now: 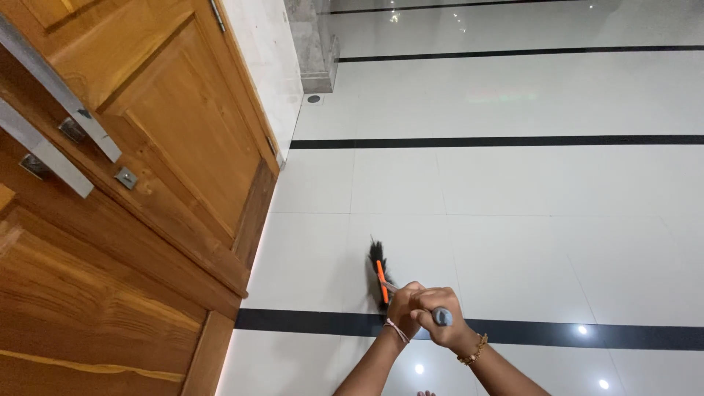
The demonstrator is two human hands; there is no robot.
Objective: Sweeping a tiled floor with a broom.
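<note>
From the head view, both hands are wrapped round the handle of a broom (380, 273). The left hand (404, 308) sits lower on the shaft, its grip clamped tight; the right hand (438, 317) is clamped round the grey top end, just beside the left and touching it. The black bristles with their orange band reach out ahead of the hands onto the white tiled floor (513, 205), just beyond a dark stripe (293, 321). A wooden door (125, 220) stands at the left.
</note>
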